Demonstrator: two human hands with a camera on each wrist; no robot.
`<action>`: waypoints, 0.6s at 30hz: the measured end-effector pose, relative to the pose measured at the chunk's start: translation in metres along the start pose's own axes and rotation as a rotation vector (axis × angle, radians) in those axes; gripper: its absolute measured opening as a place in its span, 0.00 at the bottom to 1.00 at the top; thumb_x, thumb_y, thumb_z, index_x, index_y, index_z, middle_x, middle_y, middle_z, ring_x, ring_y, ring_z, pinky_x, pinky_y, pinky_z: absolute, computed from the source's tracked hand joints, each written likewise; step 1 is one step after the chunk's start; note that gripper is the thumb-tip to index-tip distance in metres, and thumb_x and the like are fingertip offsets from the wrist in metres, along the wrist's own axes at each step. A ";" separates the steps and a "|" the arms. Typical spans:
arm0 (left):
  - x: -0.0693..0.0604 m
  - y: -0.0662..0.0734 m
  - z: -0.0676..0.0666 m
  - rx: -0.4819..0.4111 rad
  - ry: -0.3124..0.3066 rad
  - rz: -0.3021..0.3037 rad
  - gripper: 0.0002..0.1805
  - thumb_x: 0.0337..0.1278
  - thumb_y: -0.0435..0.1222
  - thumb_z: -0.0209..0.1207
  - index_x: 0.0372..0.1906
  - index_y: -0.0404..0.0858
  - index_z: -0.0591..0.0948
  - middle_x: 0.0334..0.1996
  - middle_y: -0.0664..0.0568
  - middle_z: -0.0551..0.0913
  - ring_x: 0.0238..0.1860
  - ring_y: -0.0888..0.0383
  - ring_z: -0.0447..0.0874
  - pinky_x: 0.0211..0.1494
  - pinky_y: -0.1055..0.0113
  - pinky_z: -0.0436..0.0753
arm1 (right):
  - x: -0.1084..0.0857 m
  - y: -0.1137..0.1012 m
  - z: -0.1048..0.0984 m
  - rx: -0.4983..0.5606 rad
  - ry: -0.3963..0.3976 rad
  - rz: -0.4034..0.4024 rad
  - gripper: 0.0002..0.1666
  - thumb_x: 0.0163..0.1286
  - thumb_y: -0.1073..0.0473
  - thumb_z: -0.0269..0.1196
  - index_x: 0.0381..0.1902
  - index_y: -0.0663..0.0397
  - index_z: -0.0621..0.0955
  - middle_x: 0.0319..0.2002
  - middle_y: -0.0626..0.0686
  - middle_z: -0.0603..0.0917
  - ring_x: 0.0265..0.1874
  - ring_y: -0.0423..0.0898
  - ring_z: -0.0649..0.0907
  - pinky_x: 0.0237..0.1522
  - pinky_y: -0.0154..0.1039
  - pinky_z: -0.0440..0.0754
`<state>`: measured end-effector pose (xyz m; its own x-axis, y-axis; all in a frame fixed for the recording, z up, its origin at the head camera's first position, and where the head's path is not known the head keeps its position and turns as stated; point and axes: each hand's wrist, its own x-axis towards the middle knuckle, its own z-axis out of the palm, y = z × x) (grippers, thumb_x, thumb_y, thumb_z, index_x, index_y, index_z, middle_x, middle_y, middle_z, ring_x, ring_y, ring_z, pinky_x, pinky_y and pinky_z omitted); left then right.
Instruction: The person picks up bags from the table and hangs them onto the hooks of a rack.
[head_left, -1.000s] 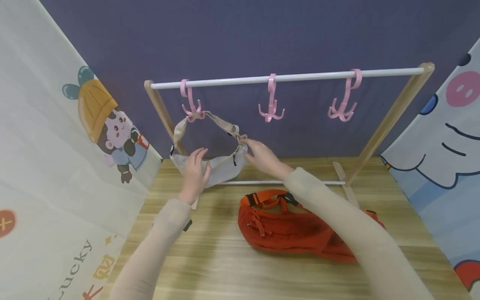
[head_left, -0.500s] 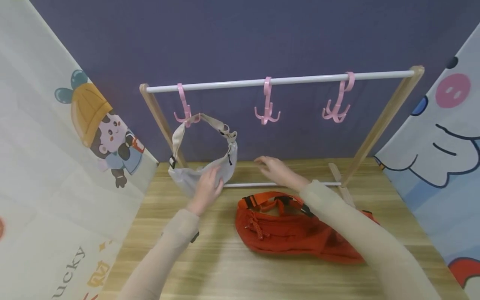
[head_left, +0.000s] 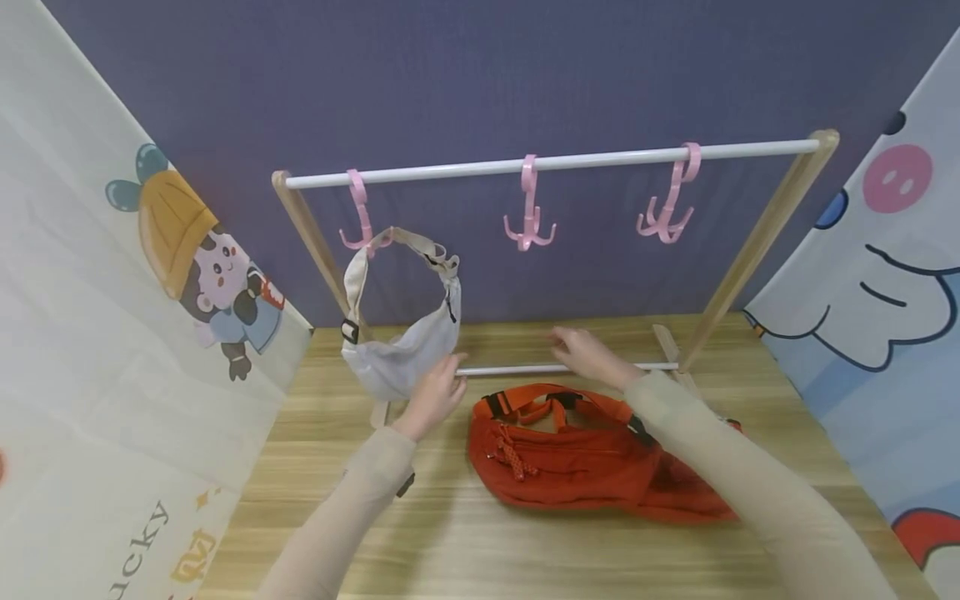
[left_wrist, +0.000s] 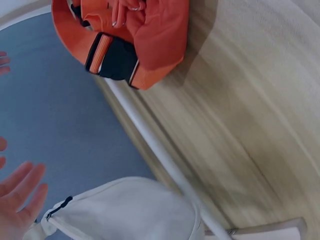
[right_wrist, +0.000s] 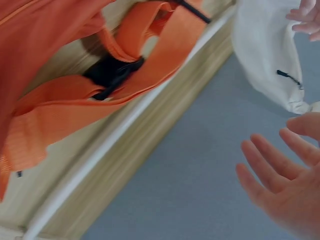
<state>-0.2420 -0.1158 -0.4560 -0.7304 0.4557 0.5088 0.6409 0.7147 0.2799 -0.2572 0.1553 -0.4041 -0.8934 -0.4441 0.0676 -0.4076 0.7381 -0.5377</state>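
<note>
Head view: even, diffuse light; a pale sheen lies on the bench [head_left: 510,558], with a soft shadow beside the left sleeve [head_left: 352,500]. Wrist views: duller and cooler; the pale bag [right_wrist: 265,50] and lower white rod [right_wrist: 106,148] are slightly blurred.

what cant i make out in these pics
Head view: part of the red bag, hidden by the right sleeve.
Head view: dark thing, partly covered by the left sleeve, too small to identify.
Left wrist view: left hand, cut off by the left edge; white bag, by the bottom edge.
Right wrist view: right hand, cut off by right edge.
</note>
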 end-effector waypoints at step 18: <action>-0.001 0.012 0.025 -0.090 -0.366 -0.128 0.18 0.54 0.32 0.53 0.51 0.32 0.71 0.44 0.41 0.76 0.43 0.48 0.77 0.47 0.58 0.74 | -0.005 0.058 0.011 -0.122 -0.313 0.064 0.18 0.64 0.62 0.53 0.47 0.71 0.74 0.44 0.65 0.77 0.43 0.58 0.77 0.43 0.49 0.74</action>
<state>-0.2398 -0.0941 -0.4738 -0.8310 0.5368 0.1460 0.5458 0.7360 0.4004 -0.2745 0.1943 -0.4446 -0.8246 -0.5150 -0.2343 -0.3888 0.8166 -0.4267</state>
